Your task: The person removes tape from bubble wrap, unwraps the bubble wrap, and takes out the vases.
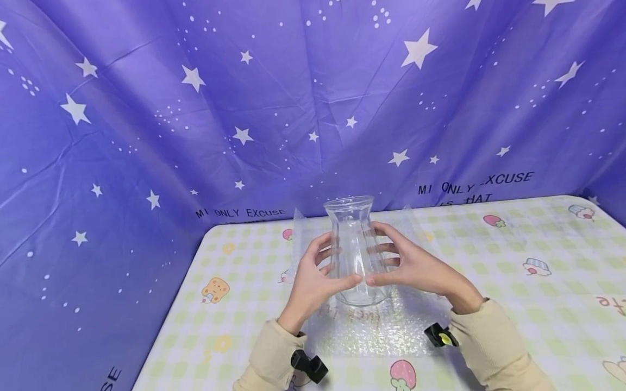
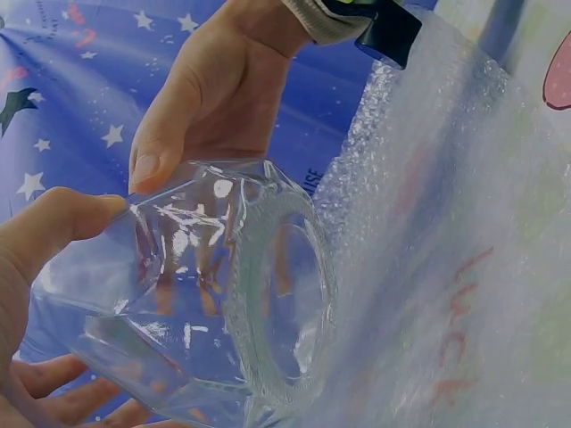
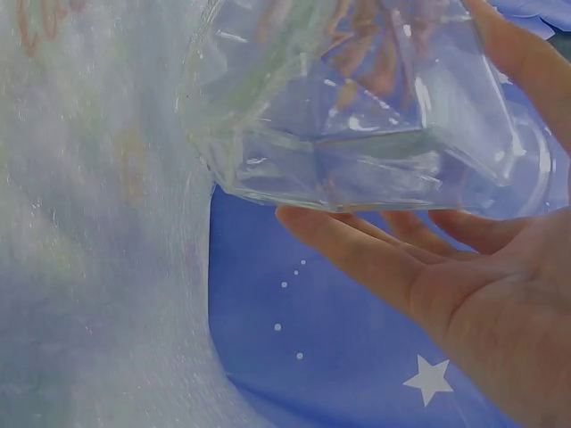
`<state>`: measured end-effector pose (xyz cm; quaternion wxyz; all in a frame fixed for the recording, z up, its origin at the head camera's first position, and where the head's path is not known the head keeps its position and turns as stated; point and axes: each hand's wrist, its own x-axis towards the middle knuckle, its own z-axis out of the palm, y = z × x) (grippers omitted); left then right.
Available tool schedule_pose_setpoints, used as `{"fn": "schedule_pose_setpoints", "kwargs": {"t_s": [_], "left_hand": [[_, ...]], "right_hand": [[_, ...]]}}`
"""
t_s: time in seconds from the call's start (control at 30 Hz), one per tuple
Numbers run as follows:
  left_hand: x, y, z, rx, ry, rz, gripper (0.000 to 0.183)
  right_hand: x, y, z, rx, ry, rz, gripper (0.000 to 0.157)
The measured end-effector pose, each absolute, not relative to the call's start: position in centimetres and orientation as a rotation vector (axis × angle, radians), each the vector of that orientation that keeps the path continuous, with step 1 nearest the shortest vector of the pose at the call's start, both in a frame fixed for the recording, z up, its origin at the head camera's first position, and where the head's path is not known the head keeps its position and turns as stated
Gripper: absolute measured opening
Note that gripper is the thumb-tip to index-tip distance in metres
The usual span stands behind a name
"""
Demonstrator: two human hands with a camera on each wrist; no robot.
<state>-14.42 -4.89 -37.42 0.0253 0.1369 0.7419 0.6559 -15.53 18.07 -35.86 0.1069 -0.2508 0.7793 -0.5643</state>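
Note:
A clear glass vase [image 1: 353, 239] with a flared rim and faceted body stands nearly upright between my two hands, over a sheet of bubble wrap [image 1: 362, 339]. My left hand [image 1: 314, 282] grips its left side, and my right hand [image 1: 418, 267] grips the right. Both thumbs lie across the front near the lower body, their tips close together. In the left wrist view, the vase's round base [image 2: 285, 303] shows near the bubble wrap; whether they touch I cannot tell. Fingers of my right hand [image 3: 473, 285] spread along the glass in the right wrist view.
The table [image 1: 513, 320] wears a green-and-white checked cover printed with strawberries and cakes. Behind it hangs a purple-blue curtain [image 1: 293, 108] with white stars. Each cuff carries a black camera mount [image 1: 309, 366]. Red lettering [image 2: 457, 321] shows through the bubble wrap.

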Motion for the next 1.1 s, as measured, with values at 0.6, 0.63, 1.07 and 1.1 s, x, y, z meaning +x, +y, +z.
{"fn": "schedule_pose_setpoints", "kwargs": {"t_s": [0.6,0.63,1.07,1.1], "left_hand": [[-14.0,-4.3,-37.6,0.600,2.432,2.025,0.092],[-14.0,-4.3,-37.7,0.610,2.437,2.023,0.092],[-14.0,-3.7,-37.9,0.688,2.526,2.010,0.093],[-14.0,-3.6,-37.9,0.688,2.525,2.008,0.093]], "right_hand": [[-15.4,18.7,-35.6,-0.840,2.364,-1.644,0.106],[-15.4,18.8,-35.6,-0.847,2.370,-1.645,0.104],[-15.3,19.2,-35.3,-0.908,2.376,-1.684,0.094],[-15.2,19.3,-35.2,-0.900,2.383,-1.678,0.094]]}}
